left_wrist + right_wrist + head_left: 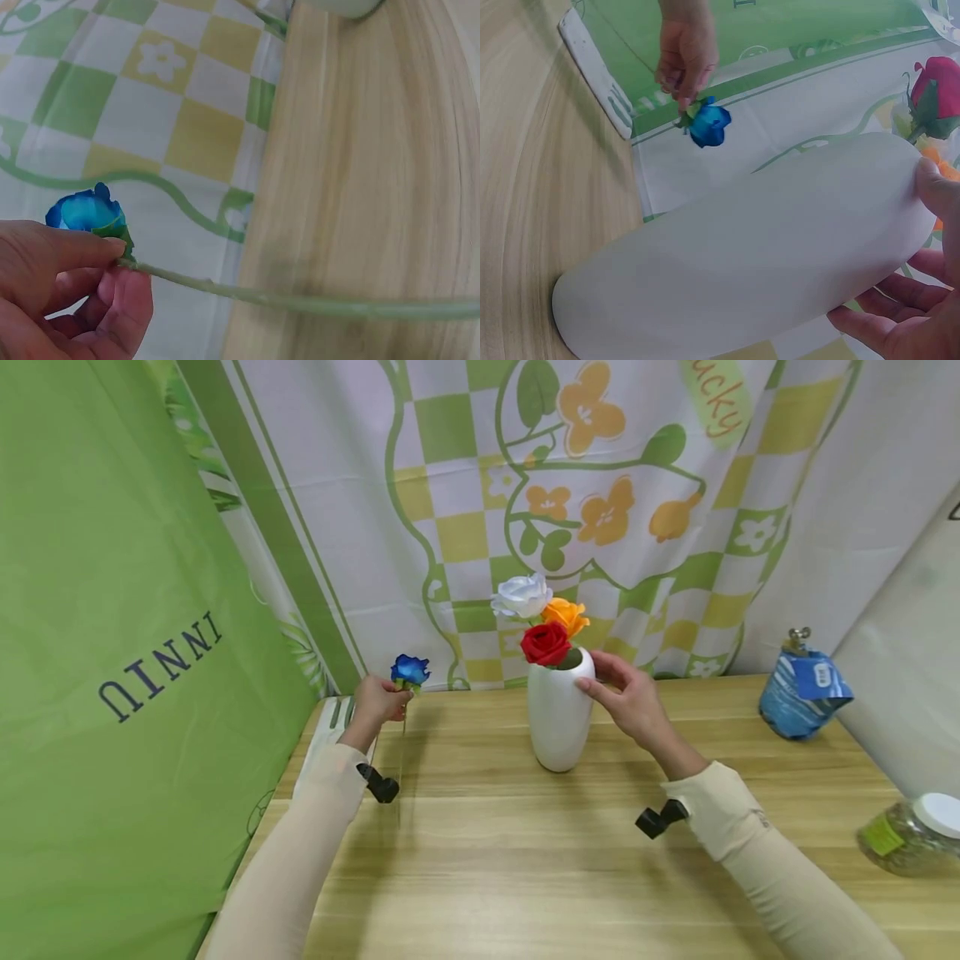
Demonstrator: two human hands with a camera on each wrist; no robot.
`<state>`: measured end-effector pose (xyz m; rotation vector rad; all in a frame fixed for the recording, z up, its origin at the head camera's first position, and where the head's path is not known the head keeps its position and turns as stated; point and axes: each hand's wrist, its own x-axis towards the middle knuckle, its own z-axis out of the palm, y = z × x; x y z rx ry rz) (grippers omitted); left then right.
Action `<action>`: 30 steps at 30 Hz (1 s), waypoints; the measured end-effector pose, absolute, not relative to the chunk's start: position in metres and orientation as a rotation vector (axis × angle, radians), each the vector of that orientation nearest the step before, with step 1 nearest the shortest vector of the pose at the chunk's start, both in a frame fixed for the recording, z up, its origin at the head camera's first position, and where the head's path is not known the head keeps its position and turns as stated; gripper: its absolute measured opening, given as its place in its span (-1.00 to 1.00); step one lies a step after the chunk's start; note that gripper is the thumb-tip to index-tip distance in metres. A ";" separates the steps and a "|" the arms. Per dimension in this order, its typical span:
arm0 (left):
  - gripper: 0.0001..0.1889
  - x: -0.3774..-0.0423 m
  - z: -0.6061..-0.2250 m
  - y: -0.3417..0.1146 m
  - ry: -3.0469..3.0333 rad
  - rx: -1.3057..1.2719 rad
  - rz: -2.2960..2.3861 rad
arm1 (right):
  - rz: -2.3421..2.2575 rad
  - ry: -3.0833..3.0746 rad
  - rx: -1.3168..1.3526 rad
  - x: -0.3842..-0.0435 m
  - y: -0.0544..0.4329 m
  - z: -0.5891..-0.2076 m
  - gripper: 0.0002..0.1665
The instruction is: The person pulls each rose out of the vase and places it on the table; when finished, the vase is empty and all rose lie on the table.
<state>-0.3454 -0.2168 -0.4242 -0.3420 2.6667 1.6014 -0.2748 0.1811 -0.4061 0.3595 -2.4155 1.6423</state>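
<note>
Between thumb and fingertips, my left hand (378,700) pinches the stem of a blue rose (410,669) just under its bloom. The long green stem (315,303) hangs down from there over the left part of the table. A white vase (558,718) stands upright to the right of it, holding a red rose (546,644), a white rose (521,596) and an orange rose (567,615). My right hand (630,697) grips the vase's upper right side, with its thumb near the rim and the fingers round the back.
At the table's left edge lies a flat white item (324,737) with green marks. A blue pouch (798,695) stands at the back right, and a clear jar (911,835) with a white lid is nearer on the right. A patterned curtain (465,527) hangs behind the table.
</note>
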 end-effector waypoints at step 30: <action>-0.82 -0.342 -0.463 -0.240 2.680 -0.365 1.311 | 1.672 -2.397 0.390 -0.276 0.182 -0.404 -0.34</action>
